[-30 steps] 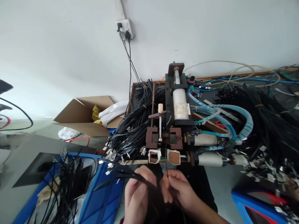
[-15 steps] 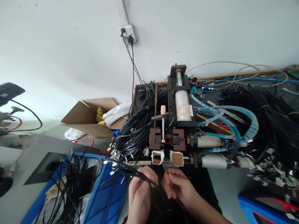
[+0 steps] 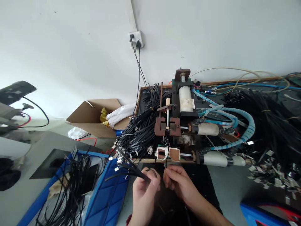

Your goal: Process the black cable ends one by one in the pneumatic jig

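My left hand (image 3: 145,188) is closed around several black strips (image 3: 131,169) whose ends fan out to the left. Beside it, my right hand (image 3: 177,180) pinches a thin black cable just below the front clamp jaws. Those two cloth-edged brown jaws (image 3: 174,154) are close together, with a cable running down between them. Behind them stands a brown metal clamp block (image 3: 175,126), its halves nearly together, under an upright rod with a wooden tip (image 3: 167,102). Pneumatic cylinders (image 3: 208,129) attach on the right.
Bundles of black cables (image 3: 141,125) lie left of the machine, and more (image 3: 270,116) at the right. A blue crate (image 3: 105,188) with cables stands lower left, a cardboard box (image 3: 82,117) behind it. Blue hoses (image 3: 250,122) loop at the right.
The brown clamp block's halves have moved together and its rod now shows at the right. The front jaws have also come closer together. My left fingers have shifted on the strips; the view has moved slightly.
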